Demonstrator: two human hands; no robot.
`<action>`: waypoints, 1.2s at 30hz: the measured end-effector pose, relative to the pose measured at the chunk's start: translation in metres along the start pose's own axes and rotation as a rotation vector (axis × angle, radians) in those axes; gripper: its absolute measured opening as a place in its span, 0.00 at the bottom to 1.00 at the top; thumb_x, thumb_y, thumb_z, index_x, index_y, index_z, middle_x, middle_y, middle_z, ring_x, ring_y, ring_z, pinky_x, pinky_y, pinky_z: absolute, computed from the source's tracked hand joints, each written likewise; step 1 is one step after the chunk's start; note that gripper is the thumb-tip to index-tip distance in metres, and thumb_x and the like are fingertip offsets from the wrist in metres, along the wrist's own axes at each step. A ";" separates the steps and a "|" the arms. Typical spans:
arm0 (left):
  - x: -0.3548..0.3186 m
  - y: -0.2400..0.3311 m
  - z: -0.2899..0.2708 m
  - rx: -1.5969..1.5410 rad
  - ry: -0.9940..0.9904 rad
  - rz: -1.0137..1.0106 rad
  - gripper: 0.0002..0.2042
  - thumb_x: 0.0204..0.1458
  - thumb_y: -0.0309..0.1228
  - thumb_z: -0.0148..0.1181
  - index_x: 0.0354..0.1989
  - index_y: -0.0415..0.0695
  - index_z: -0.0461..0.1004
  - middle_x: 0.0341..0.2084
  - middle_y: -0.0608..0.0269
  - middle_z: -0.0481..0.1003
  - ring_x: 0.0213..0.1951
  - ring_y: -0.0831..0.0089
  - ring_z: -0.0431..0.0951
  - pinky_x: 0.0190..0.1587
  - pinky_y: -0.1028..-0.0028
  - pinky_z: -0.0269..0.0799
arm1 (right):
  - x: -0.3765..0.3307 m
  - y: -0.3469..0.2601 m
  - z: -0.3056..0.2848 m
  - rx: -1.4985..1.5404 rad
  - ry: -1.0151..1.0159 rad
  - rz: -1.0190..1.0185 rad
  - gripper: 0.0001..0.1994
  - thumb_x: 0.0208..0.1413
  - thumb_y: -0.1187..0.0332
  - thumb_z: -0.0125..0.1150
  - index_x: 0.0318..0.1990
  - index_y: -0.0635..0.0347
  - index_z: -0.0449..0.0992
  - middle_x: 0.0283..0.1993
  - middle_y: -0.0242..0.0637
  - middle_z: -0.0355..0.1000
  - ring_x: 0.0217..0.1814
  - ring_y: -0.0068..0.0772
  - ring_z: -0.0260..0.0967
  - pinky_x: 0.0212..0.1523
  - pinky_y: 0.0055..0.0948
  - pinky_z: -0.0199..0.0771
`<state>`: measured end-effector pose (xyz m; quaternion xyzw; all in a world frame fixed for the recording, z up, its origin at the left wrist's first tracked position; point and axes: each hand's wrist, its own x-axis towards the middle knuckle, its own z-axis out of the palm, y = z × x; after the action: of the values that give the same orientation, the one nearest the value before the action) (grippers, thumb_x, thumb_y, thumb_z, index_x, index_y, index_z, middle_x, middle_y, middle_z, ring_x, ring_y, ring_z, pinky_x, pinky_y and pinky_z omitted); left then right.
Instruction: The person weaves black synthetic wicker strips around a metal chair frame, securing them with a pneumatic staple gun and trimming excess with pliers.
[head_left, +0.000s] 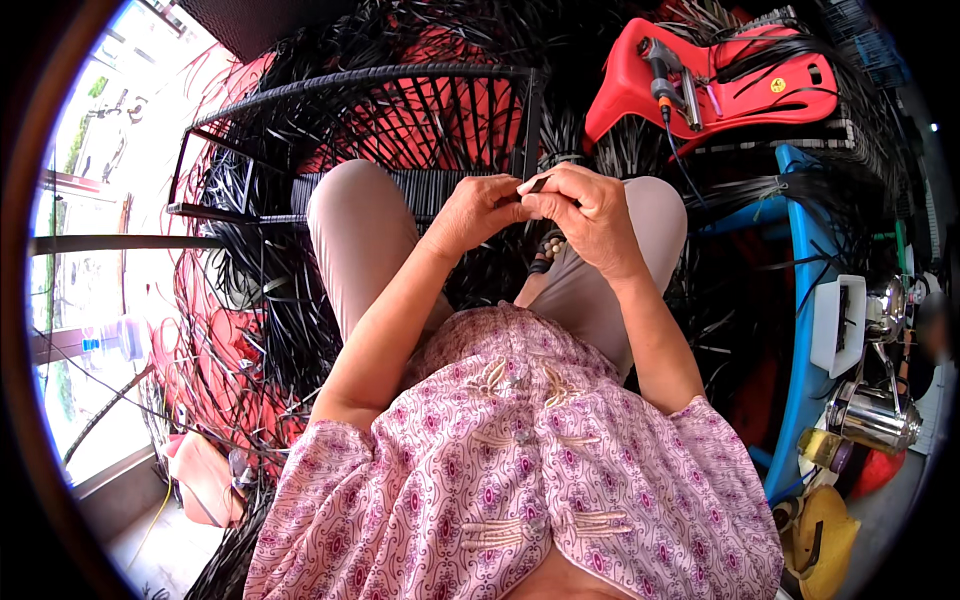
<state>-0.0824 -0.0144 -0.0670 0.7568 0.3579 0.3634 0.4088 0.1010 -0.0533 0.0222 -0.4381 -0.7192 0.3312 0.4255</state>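
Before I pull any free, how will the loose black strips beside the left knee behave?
The black strips will probably flop, since many curl and droop in loops. A few should feel light, being narrow and thin-looking. They may snag on one another, because they lie crossed in a dense tangle.

And now, dark piece [538, 185] mostly hidden from me by left hand [476, 214], right hand [594, 212]; patterned shirt [505, 445] cut off below

Left hand [482, 212] beside right hand [588, 206] between knees [352, 210], frame [425, 183] ahead, power tool [661, 80] on seat [620, 90] ahead right, strips [300, 345] at left, container [824, 325] at right, apparently a pot [868, 416] just beside it.
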 end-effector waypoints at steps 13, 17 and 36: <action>0.001 0.000 -0.002 0.088 -0.111 -0.152 0.15 0.50 0.35 0.70 0.43 0.40 0.81 0.27 0.59 0.79 0.30 0.78 0.77 0.38 0.73 0.73 | 0.022 0.036 0.007 0.130 0.094 0.104 0.04 0.55 0.74 0.67 0.35 0.65 0.82 0.29 0.30 0.76 0.29 0.16 0.71 0.32 0.19 0.72; 0.000 0.002 -0.001 0.112 -0.118 -0.147 0.15 0.51 0.35 0.70 0.42 0.39 0.80 0.25 0.61 0.77 0.29 0.81 0.74 0.36 0.75 0.72 | 0.020 0.048 0.017 0.068 0.225 0.111 0.07 0.51 0.72 0.70 0.30 0.66 0.79 0.24 0.33 0.73 0.25 0.19 0.69 0.27 0.23 0.67; 0.009 0.012 -0.010 -0.329 -0.203 -0.490 0.18 0.56 0.41 0.62 0.41 0.35 0.81 0.35 0.66 0.79 0.42 0.82 0.73 0.51 0.77 0.65 | 0.020 0.062 0.030 -0.072 0.385 0.108 0.09 0.48 0.70 0.73 0.33 0.65 0.82 0.31 0.33 0.75 0.31 0.22 0.73 0.34 0.22 0.72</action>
<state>-0.0836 -0.0080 -0.0495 0.6041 0.4233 0.2297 0.6349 0.0906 -0.0138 -0.0372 -0.5464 -0.6113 0.2378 0.5209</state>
